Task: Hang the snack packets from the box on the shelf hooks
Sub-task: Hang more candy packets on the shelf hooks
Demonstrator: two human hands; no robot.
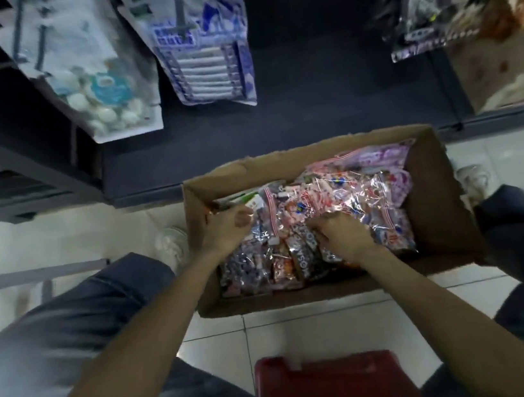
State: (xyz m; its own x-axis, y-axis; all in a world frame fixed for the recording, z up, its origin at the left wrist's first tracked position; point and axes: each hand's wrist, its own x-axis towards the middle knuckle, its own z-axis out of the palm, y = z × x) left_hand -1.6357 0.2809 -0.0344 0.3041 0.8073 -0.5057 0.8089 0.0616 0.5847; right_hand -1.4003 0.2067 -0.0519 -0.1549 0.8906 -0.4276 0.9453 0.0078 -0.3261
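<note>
An open cardboard box (pixel 437 207) stands on the floor between my knees, full of clear snack packets (pixel 347 193) with red-striped tops. My left hand (pixel 224 228) is inside the box at its left end, fingers curled round a green and white packet (pixel 240 200). My right hand (pixel 339 233) reaches into the middle of the pile, fingers curled down into the packets there; which one it grips is hidden. Above the box, dark shelf hooks carry hanging packets (pixel 207 37).
A red stool (pixel 331 387) sits under me at the bottom. White packets (pixel 95 77) hang at upper left, darker ones (pixel 448 3) at upper right. The dark shelf base (pixel 277 122) lies just beyond the box. My shoes flank the box on white tiles.
</note>
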